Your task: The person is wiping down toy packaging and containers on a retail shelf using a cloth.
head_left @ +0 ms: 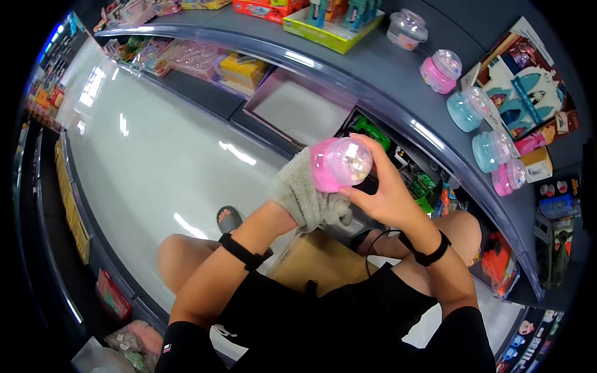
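Between my hands is a small pink jar with a clear domed lid, tilted toward me. A grey cloth covers my left hand and presses against the jar's left side, hiding the fingers. My right hand grips the lid side of the jar, with fingers along the top and the thumb underneath. Similar jars stand on the shelf to the right, among them a pink jar and a blue jar.
A curved shelf runs along the front and right, bearing boxed toys and a green tray. Below it sits an open bin. A cardboard box lies between my legs. Glossy floor stretches left toward another shelf row.
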The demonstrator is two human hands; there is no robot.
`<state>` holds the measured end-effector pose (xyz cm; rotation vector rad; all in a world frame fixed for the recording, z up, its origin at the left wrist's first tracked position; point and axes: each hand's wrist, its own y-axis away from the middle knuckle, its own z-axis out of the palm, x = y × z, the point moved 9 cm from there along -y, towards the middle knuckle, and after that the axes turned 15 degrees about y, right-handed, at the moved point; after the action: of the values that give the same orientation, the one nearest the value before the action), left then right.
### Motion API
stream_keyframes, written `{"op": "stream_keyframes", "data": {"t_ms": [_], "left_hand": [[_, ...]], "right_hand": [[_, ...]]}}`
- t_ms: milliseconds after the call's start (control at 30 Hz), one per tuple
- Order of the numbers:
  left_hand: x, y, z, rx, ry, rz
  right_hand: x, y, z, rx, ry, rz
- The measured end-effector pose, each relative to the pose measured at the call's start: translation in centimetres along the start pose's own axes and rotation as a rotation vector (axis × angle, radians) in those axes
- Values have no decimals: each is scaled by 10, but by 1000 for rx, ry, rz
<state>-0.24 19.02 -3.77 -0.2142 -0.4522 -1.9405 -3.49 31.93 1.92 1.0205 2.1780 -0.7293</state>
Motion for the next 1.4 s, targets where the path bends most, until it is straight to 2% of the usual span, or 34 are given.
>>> {"op": "stream_keyframes", "data": {"t_ms": [133, 200, 233, 300, 367, 433, 500, 533, 567, 633, 667, 700, 767, 833, 900, 1033, 1100, 1133, 1167, 1233, 1267, 1333, 1400], "left_hand": [[-11, -3, -11, -11, -107, -81], [-7, -4, -1, -23, -281, 15], [-7, -3, 2, -21, -280, 13], [-13, -3, 1, 31, -63, -82], [-15, -8, 0, -18, -150, -96], [-17, -19, -11, -57, -223, -100], [-38, -37, -59, -79, -1095, -364], [-48, -76, -118, -251, -1772, 96], [-42, -68, -102, -252, -1785, 87], [-53, -29, -60, -296, -1683, -465], [-51, -16, -40, -291, -1816, -441], [-59, -12, -47, -295, -1818, -455], [-81, -9, -71, -415, -2203, -397], [-91, 0, -91, -429, -2148, -435], [-89, 2, -105, -296, -2205, -433], [-84, -3, -111, -231, -2215, -390], [-59, 2, -73, -88, -2197, -271], [-62, 1, -79, -125, -2236, -139], [-61, 4, -81, -116, -2226, -136], [-60, 10, -72, -159, -2195, 23], [-57, 12, -70, -146, -2178, 35], [-62, 17, -79, -224, -2111, -273], [-49, 19, -70, -186, -2087, -232]], "right_hand": [[4, 2, -4, -2, 39, 26], [9, 3, -3, -12, -43, 69], [15, 3, -1, -19, -123, 112], [20, 3, -1, 10, -102, 70], [23, 7, 1, 38, -201, 115], [23, 11, 2, 52, -142, 128], [39, 15, 5, 58, -276, 284], [40, 15, 2, 80, -270, 280], [42, 14, -1, 88, -283, 279], [53, 15, -18, 180, -223, 368], [50, 14, -26, 210, -217, 349], [54, 14, -32, 242, -211, 362], [54, 18, -46, 282, -177, 392], [60, 21, -50, 277, -160, 397], [61, 24, -49, 264, -170, 388], [73, 32, -42, 172, -84, 442], [78, 35, -42, 196, -55, 454], [81, 37, -41, 194, -55, 443], [85, 39, -39, 183, -49, 440], [94, 45, -39, 173, 0, 479], [98, 47, -39, 162, 10, 472], [106, 53, -36, 182, -2, 467], [128, 62, -31, 229, 20, 459]]}}
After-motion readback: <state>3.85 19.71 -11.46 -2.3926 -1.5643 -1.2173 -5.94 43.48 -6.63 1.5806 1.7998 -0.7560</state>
